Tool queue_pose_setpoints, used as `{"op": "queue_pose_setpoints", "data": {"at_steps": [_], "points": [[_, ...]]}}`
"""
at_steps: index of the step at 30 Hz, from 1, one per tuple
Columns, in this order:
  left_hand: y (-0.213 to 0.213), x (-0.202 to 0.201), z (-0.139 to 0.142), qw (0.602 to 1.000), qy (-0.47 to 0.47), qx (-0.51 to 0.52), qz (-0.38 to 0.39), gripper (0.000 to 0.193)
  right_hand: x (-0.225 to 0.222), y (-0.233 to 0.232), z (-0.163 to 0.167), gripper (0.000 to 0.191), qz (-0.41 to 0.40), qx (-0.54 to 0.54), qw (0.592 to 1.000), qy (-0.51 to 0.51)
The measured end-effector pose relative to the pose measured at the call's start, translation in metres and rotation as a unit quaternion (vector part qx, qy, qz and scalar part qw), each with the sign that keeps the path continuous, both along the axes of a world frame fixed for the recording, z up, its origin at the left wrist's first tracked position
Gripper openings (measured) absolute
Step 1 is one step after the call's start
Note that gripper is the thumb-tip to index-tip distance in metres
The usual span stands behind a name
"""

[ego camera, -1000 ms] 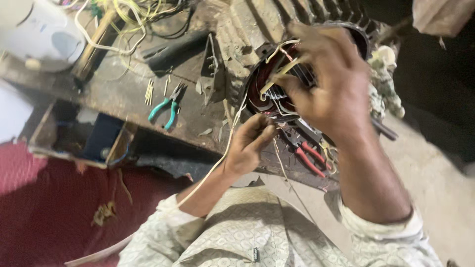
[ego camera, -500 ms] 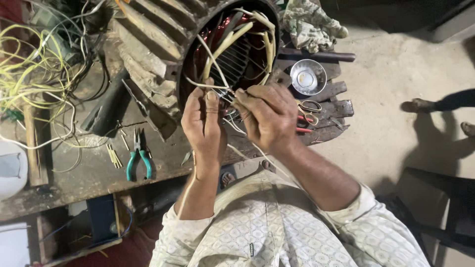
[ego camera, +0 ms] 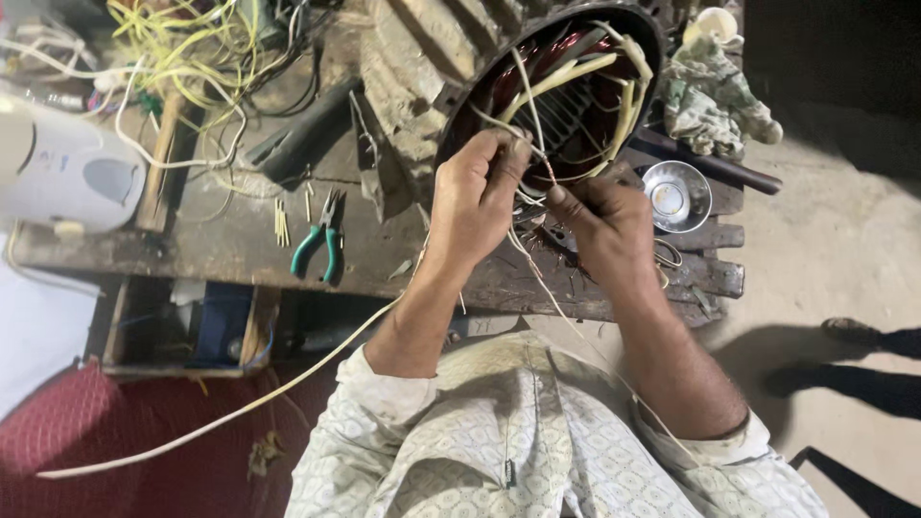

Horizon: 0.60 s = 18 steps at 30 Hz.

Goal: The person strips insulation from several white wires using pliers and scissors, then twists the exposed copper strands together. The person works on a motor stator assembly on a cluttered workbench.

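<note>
A large finned motor stator (ego camera: 566,86) lies on a dark wooden bench (ego camera: 230,240), its open end showing copper windings and pale sleeved leads. My left hand (ego camera: 477,197) pinches a thin pale lead at the stator's mouth. My right hand (ego camera: 604,225) grips a copper-coloured wire end just to the right, fingertips almost touching the left hand. A long cream sleeve (ego camera: 240,408) trails from my hands down to the lower left.
Green-handled pliers (ego camera: 321,240) lie on the bench left of my hands. A small steel bowl (ego camera: 677,197) and a rag (ego camera: 715,96) sit at the right. Yellow wires (ego camera: 182,48) and a white appliance (ego camera: 72,173) fill the left. Another person's feet (ego camera: 863,331) stand at the right.
My view has swung back over the stator mouth. Both hands have come closer together at the opening, now pinching the wire leads.
</note>
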State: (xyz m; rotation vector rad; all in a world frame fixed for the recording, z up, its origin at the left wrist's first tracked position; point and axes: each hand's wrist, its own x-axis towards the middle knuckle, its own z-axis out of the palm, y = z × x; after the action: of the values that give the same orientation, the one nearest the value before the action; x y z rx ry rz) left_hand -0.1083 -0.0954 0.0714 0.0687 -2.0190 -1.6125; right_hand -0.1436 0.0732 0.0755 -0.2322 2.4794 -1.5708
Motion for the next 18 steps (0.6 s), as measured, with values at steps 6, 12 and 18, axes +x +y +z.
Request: {"op": "queue_pose_setpoints", "data": {"at_steps": [6,12,18], "points": [[-0.019,0.028,-0.018,0.962,0.043,0.199,-0.18,0.016,-0.025,0.016,-0.012,0.018,0.122,-0.185,0.973,-0.057],[-0.008,0.02,-0.007,0.985,-0.024,0.142,-0.096,0.022,-0.024,0.02,-0.028,0.019,0.135,-0.037,0.962,0.235],[0.011,0.01,0.004,0.992,-0.075,0.1,-0.03,0.027,-0.014,0.011,-0.025,0.019,0.109,0.0,0.869,0.483]]}}
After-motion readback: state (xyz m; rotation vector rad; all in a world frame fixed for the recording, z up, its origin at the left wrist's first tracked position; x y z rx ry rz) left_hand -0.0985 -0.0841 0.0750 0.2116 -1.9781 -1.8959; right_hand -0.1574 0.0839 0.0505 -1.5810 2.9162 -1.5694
